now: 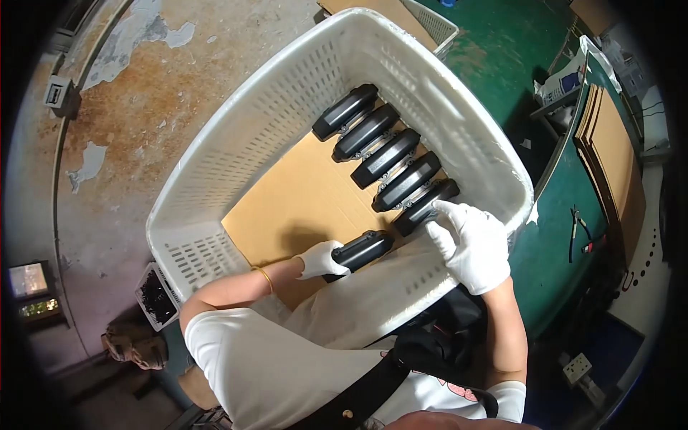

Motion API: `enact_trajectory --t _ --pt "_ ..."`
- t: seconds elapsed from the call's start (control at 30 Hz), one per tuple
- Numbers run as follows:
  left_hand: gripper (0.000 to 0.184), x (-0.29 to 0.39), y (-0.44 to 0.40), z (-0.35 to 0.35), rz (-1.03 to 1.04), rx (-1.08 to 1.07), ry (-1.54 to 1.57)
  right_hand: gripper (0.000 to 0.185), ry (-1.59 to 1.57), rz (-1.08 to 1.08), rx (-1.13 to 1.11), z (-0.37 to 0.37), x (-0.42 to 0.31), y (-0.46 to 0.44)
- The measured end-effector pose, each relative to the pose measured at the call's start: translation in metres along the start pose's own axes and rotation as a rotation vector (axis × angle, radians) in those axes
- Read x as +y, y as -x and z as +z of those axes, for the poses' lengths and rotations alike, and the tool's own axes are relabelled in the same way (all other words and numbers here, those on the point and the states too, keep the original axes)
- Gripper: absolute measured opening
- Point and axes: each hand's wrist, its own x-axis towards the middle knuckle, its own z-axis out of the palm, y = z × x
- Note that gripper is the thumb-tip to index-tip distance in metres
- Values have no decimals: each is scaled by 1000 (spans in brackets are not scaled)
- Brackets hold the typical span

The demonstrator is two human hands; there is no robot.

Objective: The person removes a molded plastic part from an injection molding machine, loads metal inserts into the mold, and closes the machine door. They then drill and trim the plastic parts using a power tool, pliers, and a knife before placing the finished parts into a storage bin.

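My left hand [320, 260], in a white glove, is closed on the near end of a black elongated housing [363, 248] low inside a white plastic basket [188, 168]. My right hand [474, 251], gloved too, hovers over the basket's right side with thumb and forefinger apart and nothing visible between them. Its fingertips are nearest to the closest housing [426, 207] of a slanting row. Several matching black housings, such as the middle one [385, 158], lie side by side there, with metal parts showing between them. A brown cardboard sheet [287, 190] lines the basket floor.
On the right, a green table [555, 233] bears pliers [577, 233] and stacked cardboard sheets [609, 150]. A small crate of black pieces [155, 295] stands at the left. Another light crate [441, 29] is beyond the basket. A wall socket [577, 368] is at lower right.
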Motion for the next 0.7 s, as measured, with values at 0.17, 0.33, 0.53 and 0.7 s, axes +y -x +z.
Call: enact_trajectory --t 0.17,0.33,0.53,0.7 --pt "54 -21 -28 31 99 219 189 31 41 -92 73 4 5 1" --pt "58 -2 -21 32 81 225 201 31 55 -151 105 3 7 1" --pt "59 1 -23 38 52 286 151 31 37 -147 82 0 6 2" --pt "60 -1 -26 43 15 288 105 31 22 -125 49 0 6 4"
